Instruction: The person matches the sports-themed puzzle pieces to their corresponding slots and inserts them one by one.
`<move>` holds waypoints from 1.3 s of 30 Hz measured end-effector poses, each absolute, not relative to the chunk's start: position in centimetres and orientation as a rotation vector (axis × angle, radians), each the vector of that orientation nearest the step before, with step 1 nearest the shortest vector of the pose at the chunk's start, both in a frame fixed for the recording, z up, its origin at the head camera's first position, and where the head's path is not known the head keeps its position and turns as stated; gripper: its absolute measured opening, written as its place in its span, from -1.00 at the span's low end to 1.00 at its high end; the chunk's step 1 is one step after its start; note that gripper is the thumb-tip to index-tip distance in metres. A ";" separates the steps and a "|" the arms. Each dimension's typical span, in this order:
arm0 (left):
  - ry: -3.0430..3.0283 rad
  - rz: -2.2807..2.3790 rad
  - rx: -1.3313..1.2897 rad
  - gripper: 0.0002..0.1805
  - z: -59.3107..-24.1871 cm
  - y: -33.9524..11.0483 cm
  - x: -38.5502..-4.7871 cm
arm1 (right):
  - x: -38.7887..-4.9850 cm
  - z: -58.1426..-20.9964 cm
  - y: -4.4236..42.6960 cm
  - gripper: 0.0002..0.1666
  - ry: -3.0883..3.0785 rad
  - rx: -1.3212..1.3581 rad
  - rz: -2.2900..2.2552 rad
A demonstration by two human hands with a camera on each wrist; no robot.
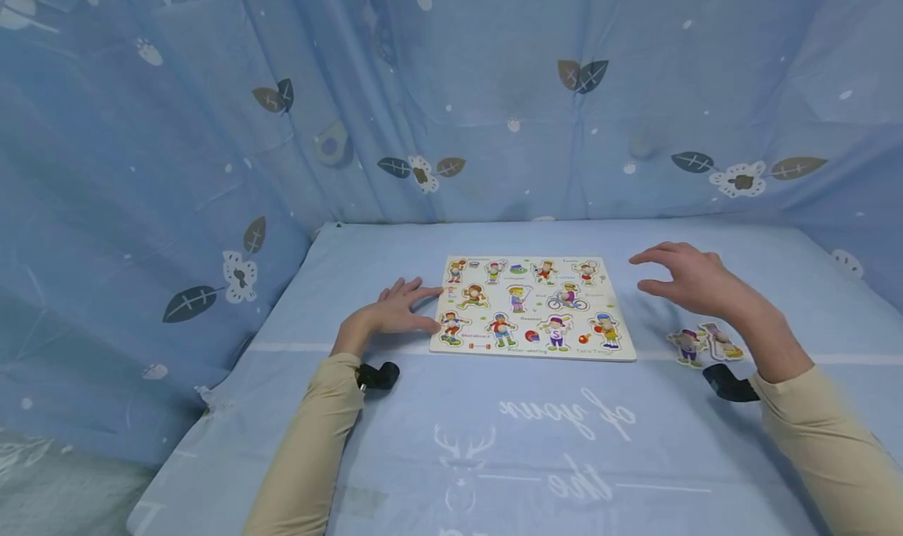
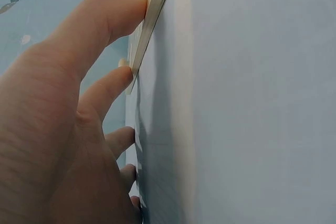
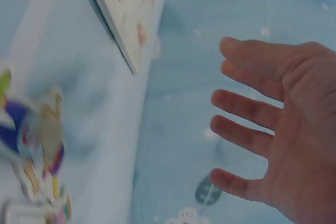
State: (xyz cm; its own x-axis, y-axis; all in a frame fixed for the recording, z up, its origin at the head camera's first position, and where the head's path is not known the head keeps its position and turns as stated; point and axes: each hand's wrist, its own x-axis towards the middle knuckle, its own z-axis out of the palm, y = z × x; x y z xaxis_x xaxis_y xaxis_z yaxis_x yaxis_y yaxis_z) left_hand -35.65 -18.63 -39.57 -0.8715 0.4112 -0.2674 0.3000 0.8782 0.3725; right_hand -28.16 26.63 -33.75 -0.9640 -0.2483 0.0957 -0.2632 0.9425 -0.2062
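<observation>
A pale puzzle board (image 1: 624, 355) printed with sports figures lies flat on the table, its figure pieces bearing small round knobs. At its left edge, my left hand (image 1: 395, 309) touches the board with thumb and index finger; the left wrist view shows that thumb (image 2: 128, 14) against the board's side (image 2: 157, 1), the other fingers spread. My right hand (image 1: 694, 281) is raised beyond the board's right edge, fingers apart and loosely bent, holding nothing. Near the right wrist lie two loose puzzle pieces: a purple-clad baseball figure (image 1: 689, 345) and another piece (image 1: 723, 342), partly identifiable only.
A light blue printed cloth (image 1: 395, 442) covers the table. Blue patterned curtains (image 1: 494, 89) hang behind it and at the sides. Black wrist-camera mounts (image 1: 381, 375) sit on both wrists, the right one (image 1: 730, 383) close to the loose pieces.
</observation>
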 end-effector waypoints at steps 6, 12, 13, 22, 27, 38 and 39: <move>2.702 0.457 0.537 -0.07 -39.5 -18.7 -35.5 | -27.3 -33.0 30.3 -0.44 -3.135 0.394 0.433; 2.700 0.463 0.562 -0.07 -39.6 -18.8 -35.6 | -26.7 -33.2 31.3 -0.52 -3.192 0.392 0.432; 2.699 0.463 0.563 -0.07 -39.6 -18.8 -35.6 | -26.6 -33.4 31.3 -0.53 -3.199 0.403 0.434; 2.702 0.468 0.567 -0.07 -39.6 -18.8 -35.6 | -26.2 -34.8 31.6 -0.65 -3.304 0.425 0.440; 2.700 0.457 0.563 -0.06 -39.6 -18.9 -35.7 | -26.1 -35.7 31.7 -0.79 -3.404 0.380 0.517; 2.695 0.466 0.568 -0.04 -39.7 -18.9 -35.8 | -26.1 -36.5 30.6 -0.83 -3.514 0.294 0.546; 2.696 0.463 0.565 -0.04 -39.8 -18.9 -35.9 | -26.1 -36.5 30.6 -0.83 -3.516 0.289 0.545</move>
State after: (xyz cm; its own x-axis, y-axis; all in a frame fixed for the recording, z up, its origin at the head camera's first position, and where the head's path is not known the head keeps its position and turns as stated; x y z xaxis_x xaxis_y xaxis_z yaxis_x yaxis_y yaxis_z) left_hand -35.85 -18.87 -39.79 -0.8606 0.4353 -0.2644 0.3221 0.8673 0.3796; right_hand -26.09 30.58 -36.46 -0.8973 -0.2155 -0.3852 -0.0887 0.9430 -0.3208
